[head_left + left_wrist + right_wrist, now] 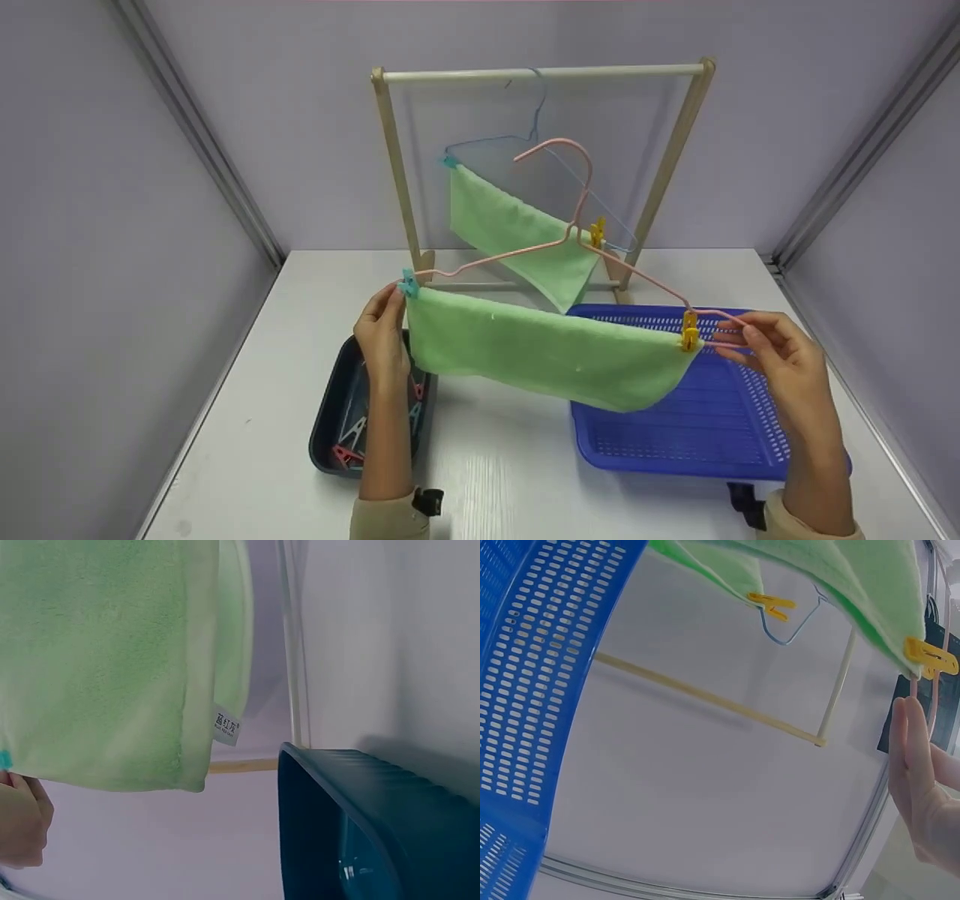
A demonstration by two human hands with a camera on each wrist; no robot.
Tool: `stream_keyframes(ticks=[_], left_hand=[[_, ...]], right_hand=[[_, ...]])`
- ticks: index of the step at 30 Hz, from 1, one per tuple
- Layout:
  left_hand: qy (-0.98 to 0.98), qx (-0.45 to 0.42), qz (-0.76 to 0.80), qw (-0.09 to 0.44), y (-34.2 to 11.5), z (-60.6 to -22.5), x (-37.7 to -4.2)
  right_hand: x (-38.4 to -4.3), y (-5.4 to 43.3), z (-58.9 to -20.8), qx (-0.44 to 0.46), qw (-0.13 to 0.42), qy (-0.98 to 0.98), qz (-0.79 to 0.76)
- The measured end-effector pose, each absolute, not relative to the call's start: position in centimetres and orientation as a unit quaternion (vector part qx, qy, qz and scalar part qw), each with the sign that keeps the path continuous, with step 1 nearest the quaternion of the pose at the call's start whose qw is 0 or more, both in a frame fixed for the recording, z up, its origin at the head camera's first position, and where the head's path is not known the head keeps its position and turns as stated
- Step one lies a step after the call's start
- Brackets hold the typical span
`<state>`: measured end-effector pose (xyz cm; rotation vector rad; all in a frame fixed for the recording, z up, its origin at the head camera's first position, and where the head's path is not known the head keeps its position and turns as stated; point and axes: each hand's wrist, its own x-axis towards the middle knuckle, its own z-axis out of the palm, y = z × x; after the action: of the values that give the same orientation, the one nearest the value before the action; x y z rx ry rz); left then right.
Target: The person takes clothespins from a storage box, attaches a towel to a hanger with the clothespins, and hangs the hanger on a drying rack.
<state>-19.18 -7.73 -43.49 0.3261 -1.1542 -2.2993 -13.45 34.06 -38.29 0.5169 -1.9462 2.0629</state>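
A pink wire hanger is held up between both hands, its hook upward, with a light green towel folded over its bottom bar. My left hand pinches the hanger's left end, fingertips right at the teal clothespin on the towel's corner. A yellow clothespin clips the other corner. Just outside it, my right hand grips the hanger's right end between thumb and fingers. In the left wrist view a white label shows at a green towel's edge.
Behind, a rack carries a blue hanger with another green towel, clipped by teal and yellow clothespins. A dark bin with several clothespins stands under my left arm. A blue perforated basket lies at the right.
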Motion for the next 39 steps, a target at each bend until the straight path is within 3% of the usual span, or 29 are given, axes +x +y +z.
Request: stream_keyframes(ticks=[7,13,22,30,39], left_hand=[[-0.415,0.127,-0.856,0.281,-7.9,-43.3,-20.1],[-0.416,0.115,-0.857,0.282,-8.0,-42.8,-20.9],[-0.456,0.105,-0.857,0.218,-7.8,-42.6,-21.7],[-0.502,0.101,-0.847,0.142,-7.8,-43.6,-21.8],[-0.483,0.078,-0.863,0.129,-7.7,-43.4,-23.0]], right_hand=[[-13.6,33.4,-38.3,0.134,0.14,-0.639,0.745],[-13.9,33.3,-38.2,0.178,0.125,-0.594,0.775],[-13.9,33.1,-38.3,0.158,0.149,-0.538,0.814],[-13.9,33.2,-38.7,0.193,0.143,-0.488,0.839],[-14.4,32.5,-37.7,0.175,0.157,-0.478,0.846]])
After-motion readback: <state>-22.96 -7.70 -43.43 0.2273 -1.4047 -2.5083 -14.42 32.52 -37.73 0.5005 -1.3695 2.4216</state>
